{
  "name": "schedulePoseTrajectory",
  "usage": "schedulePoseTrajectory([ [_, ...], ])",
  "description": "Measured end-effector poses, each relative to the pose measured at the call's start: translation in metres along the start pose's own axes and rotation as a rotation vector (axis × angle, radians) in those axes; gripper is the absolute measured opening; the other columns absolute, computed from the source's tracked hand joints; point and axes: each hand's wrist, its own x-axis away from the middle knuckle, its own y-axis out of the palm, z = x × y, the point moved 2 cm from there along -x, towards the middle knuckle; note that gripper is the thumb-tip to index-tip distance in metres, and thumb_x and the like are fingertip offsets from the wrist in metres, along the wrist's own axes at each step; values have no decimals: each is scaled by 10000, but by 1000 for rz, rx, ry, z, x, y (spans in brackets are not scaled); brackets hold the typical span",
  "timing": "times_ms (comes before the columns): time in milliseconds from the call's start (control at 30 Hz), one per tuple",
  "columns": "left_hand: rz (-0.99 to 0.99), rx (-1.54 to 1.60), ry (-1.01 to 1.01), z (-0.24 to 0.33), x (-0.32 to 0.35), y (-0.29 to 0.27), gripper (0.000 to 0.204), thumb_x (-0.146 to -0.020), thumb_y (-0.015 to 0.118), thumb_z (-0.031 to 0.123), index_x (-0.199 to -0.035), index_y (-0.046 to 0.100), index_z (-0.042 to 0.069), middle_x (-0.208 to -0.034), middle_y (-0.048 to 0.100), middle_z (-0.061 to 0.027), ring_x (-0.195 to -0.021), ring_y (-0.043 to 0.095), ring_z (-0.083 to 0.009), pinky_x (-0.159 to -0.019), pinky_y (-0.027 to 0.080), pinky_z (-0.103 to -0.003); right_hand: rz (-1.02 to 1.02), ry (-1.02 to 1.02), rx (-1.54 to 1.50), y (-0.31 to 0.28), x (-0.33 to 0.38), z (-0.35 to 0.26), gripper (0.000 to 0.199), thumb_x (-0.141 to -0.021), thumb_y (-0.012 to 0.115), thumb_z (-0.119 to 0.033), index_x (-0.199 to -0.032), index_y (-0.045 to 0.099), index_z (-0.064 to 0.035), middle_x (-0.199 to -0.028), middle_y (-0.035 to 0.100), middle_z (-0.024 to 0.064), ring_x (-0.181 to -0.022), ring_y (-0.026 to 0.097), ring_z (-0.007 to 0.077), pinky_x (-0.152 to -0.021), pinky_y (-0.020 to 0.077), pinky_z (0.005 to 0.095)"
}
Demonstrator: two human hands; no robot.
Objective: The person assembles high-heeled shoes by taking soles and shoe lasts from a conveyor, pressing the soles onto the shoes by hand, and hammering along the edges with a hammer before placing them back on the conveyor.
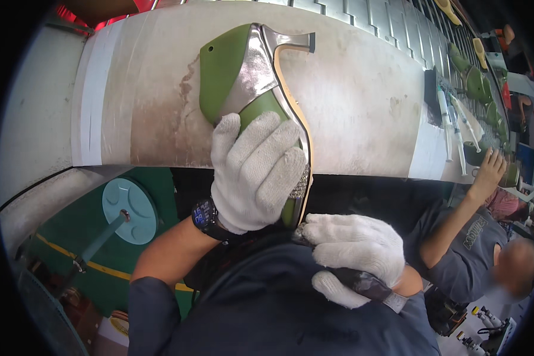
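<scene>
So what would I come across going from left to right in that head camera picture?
Light-blue round disc → gloved left hand → gloved right hand → syringe-like tubes → co-worker's bare hand. The green shoe overlaps the left hand, so I leave it out of the order.

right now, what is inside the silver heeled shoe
A green shoe last sits inside, its holed upper part bare; the silver heeled shoe and gloved left hand cover other parts of it.

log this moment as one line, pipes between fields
left hand: gripping green heeled shoe | right hand: holding dark object near toe | toe: past bench edge
</scene>
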Motion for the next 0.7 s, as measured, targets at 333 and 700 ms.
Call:
schedulePoseTrajectory([
  [333,59,-29,36,-2,-3,8,403,-990,754,209,-1317,577,54,-1355,673,-173,-1270,647,-366,-1269,305,-632,769,127,-602,-21,-8,-2,454,-1019,718,-317,-1271,565,28,-1239,741,291,-1143,751,426,-981,626,533],
  [700,73,-14,35,-4,-2,7,349,-907,807,149,-1191,637,38,-1312,682,-173,-1272,638,-383,-1252,326,-640,392,270,-215,-68,-93,16,353,-1072,508,-199,-1157,670,103,-1139,771,277,-1061,787,389,-955,646,466],
])
